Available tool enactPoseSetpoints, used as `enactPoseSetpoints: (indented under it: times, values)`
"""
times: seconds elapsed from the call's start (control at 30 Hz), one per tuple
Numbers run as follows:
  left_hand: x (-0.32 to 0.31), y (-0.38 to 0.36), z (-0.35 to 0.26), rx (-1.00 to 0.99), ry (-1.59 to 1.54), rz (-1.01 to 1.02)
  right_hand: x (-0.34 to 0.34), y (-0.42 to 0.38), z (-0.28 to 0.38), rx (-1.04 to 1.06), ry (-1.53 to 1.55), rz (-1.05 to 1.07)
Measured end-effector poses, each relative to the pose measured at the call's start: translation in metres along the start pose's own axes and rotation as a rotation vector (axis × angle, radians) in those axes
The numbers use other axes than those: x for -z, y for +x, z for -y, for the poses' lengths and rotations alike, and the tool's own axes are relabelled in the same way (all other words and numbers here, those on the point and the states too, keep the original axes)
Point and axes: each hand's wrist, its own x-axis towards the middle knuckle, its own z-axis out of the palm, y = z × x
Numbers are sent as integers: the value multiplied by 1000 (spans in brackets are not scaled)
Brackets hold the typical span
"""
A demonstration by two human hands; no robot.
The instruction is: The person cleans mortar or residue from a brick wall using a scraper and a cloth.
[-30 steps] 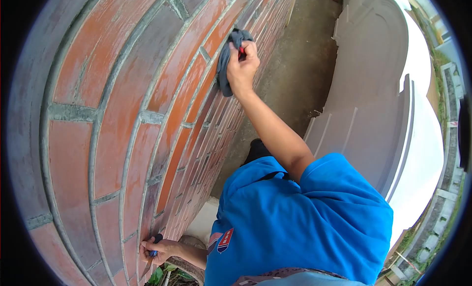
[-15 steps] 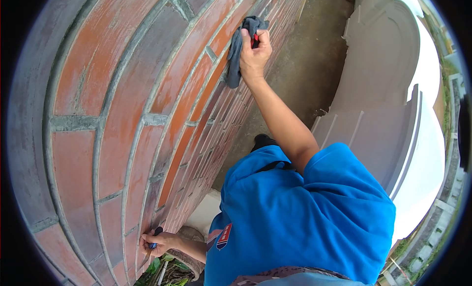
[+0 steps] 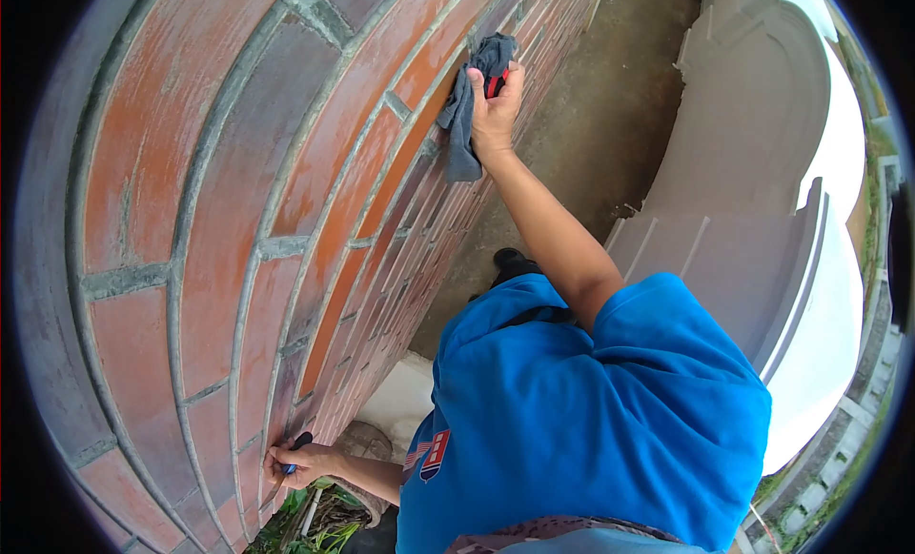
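Clasps a grey cloth (image 3: 462, 140) and a red-and-black object (image 3: 495, 84) in the closed right hand (image 3: 496, 122), against the brick wall (image 3: 217, 306); grips a dark-handled tool (image 3: 302, 441) in the curled left hand (image 3: 305, 464); looks only partway along, with some bricks vivid orange, many hazy

Bright blue shirt (image 3: 581, 421), short sleeve (image 3: 658, 316), loose folds. Chest logo (image 3: 434, 456) red, white, dark blue, with stripes. Dark speckled trim (image 3: 562, 526) at neckline, pale blue fabric (image 3: 600, 543) below it. Black shoe (image 3: 515, 261). Left hand (image 3: 289, 463) and right hand (image 3: 494, 113) bare.
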Motion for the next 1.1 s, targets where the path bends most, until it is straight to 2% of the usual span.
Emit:
enactPoseSetpoints:
  times: [0.07,0.13,0.17,0.2,0.23,0.3,0.37,0.43,0.5,0.6,0.67,0.77,0.83,0.93,1.0,1.03,1.07,1.1]
  values:
    - [4,0,12,-31,-2,12,-3,-2,-4,47,-28,-25]
    - [4,1,11,-30,5,9,0,-37,-1,254,-25,140]
    - [2,0,7,-11,10,-5,3,-64,10,258,-3,274]
    - [0,0,5,7,17,-19,1,-75,27,419,29,342]
    - [-2,2,4,13,6,-8,5,-97,13,419,-101,395]
    - [-2,0,3,30,2,-11,1,-77,7,409,-70,354]
    - [5,1,14,9,-21,40,-2,-39,3,497,-76,261]
    - [6,1,9,30,-23,73,-1,-11,-11,194,-142,84]
    - [4,-1,3,76,-21,61,-7,22,-21,149,-240,-50]
    - [7,-1,7,90,-43,67,-25,12,4,283,-125,-51]
    - [6,-2,3,93,-48,62,-33,-23,46,470,-9,118]
    - [3,-2,1,49,-38,32,-28,-121,94,670,-29,557]
    - [8,-1,5,56,-105,71,-33,-173,108,794,126,766]
    - [25,1,31,83,-271,181,-35,-159,110,711,-120,747]
    - [36,5,36,103,-340,257,-42,-130,116,787,-217,434]
    - [38,3,39,119,-377,284,-50,-120,100,558,-72,392]
    - [44,2,47,153,-387,331,-56,-102,106,435,12,276]
    - [48,-1,52,193,-414,340,-54,-85,113,436,-126,199]
